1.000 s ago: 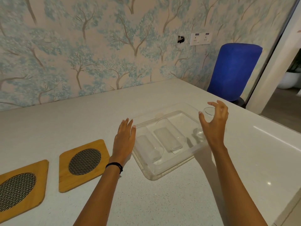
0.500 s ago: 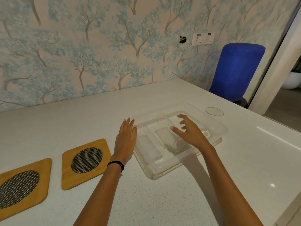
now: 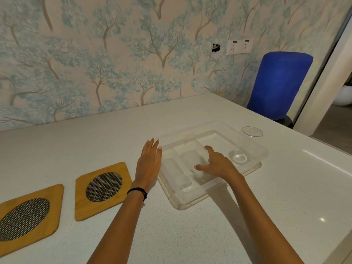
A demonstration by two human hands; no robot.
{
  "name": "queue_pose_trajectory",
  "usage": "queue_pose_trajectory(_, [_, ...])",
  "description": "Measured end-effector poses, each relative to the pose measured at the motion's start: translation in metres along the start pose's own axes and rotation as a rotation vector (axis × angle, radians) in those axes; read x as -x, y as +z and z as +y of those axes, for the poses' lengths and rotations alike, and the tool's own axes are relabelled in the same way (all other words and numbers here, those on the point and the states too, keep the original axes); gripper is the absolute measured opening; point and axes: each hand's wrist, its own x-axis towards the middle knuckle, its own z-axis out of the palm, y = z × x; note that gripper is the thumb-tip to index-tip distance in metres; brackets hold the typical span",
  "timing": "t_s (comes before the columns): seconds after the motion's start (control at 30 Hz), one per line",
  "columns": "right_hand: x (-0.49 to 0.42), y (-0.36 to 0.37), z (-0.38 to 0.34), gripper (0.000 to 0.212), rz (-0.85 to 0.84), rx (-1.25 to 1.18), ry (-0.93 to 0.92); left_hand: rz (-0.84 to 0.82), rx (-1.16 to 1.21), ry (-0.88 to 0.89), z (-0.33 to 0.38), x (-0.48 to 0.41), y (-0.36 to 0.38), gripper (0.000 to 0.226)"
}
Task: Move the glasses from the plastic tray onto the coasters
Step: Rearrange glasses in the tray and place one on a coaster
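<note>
A clear plastic tray [image 3: 182,203] sits on the white counter and holds three clear glasses. One glass [image 3: 247,141] stands upright at the tray's right end. Another glass [image 3: 177,172] lies on its side at the left end. The middle glass [image 3: 192,151] also lies on its side, and my right hand [image 3: 219,165] is curled over it, thumb on its near side, fingers across its top. My left hand [image 3: 149,162] rests flat and open against the tray's left rim. Two wooden coasters with mesh centres [image 3: 102,189] [image 3: 26,216] lie to the left, with nothing on them.
A wall with tree-pattern paper runs along the back of the counter, with a socket plate [image 3: 239,47] on it. A blue chair [image 3: 278,82] stands beyond the counter's far right corner. The counter edge drops away at the right.
My right hand left the upright glass at the tray's right end, crossed to the middle lying glass and has now closed around it. My left hand has stayed at the tray's left rim.
</note>
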Motion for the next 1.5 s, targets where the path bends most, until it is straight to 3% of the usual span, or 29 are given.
queue_pose_trajectory(0.27, [-0.003, 0.002, 0.001, 0.085, 0.054, -0.076, 0.017, 0.003, -0.010, 0.017, -0.001, 0.001, -0.001, 0.044])
queue_pose_trajectory(0.63, [-0.007, -0.005, 0.004, 0.073, 0.237, -0.372, -0.037, 0.002, -0.027, 0.022, -0.002, 0.000, 0.000, 0.045])
queue_pose_trajectory(1.17, [0.009, -0.039, 0.000, 0.064, 0.727, -0.730, -0.134, 0.013, -0.008, 0.019, -0.001, 0.002, 0.000, 0.045])
queue_pose_trajectory(1.5, [0.011, -0.056, 0.009, 0.066, 0.907, -0.730, -0.143, 0.009, 0.006, 0.008, 0.001, 0.002, 0.000, 0.045])
